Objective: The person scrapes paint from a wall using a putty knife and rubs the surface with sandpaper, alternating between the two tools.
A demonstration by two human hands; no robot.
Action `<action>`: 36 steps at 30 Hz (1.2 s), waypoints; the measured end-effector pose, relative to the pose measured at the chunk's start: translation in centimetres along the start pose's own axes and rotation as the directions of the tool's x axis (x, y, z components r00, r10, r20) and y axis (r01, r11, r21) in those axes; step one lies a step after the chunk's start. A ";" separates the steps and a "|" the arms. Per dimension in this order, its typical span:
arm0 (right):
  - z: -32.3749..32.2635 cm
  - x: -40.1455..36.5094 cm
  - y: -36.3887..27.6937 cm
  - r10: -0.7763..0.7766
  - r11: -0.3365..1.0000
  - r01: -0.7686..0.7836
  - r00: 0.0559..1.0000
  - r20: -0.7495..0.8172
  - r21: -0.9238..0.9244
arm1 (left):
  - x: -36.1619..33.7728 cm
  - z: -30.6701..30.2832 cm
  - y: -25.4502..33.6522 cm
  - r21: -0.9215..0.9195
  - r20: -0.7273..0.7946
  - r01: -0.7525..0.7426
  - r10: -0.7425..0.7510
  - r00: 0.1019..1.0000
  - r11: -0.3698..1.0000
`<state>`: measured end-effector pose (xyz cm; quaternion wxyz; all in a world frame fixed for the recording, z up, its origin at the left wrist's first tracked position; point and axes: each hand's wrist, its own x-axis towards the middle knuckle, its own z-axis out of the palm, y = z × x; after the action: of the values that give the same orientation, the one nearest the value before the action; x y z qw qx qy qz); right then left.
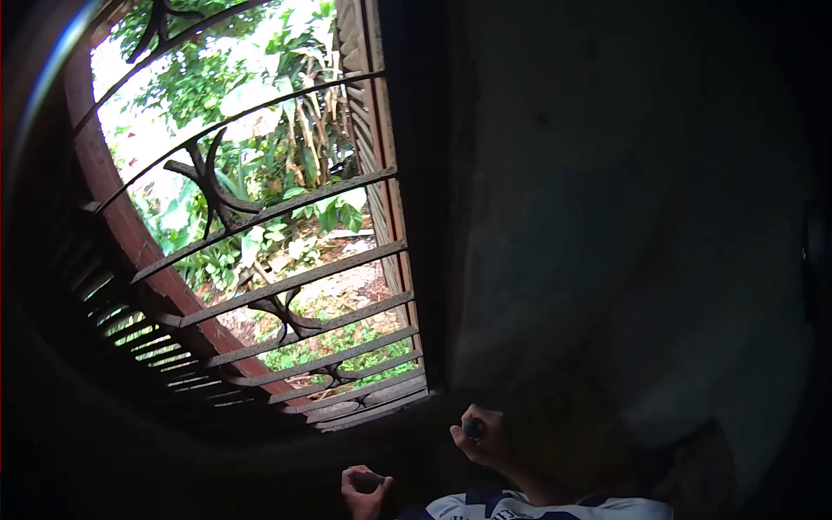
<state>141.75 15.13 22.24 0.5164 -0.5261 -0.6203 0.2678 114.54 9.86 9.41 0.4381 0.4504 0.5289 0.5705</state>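
Low in the dim view, my left hand (360, 498) is curled around a small dark object (370, 482), whose kind I cannot make out. Higher and to the right, my right hand (487, 440) grips a dark object with a rounded end (472, 428) poking out of the fist. Shadow hides the rest of that object. The two hands are apart, in front of a white and dark blue shirt (485, 505) at the bottom edge.
A window with metal bars (286, 286) and curved ornaments fills the upper left, with a reddish frame (130, 208). Green plants (295, 139) grow in bright light outside. A dark wall (555, 217) takes up the right side.
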 end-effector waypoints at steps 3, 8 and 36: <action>1.1 -1.8 2.3 -0.066 0.998 0.065 0.997 -0.033 -0.009 | 1.3 0.4 0.9 0.157 0.106 -0.092 0.076 0.992 0.983; -1.4 6.0 -1.4 -0.733 0.680 0.710 0.659 -0.169 -0.182 | 3.3 1.7 -0.1 0.167 0.296 -0.129 0.075 0.952 0.977; -4.4 18.2 -12.8 -0.990 0.043 0.998 0.036 0.138 0.050 | 1.7 0.3 -0.8 -0.055 0.102 -0.035 0.041 0.994 0.998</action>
<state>142.55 27.20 41.42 0.4991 0.0530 -0.8523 -0.1472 114.47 11.62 8.73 0.4657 0.4776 0.4815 0.5684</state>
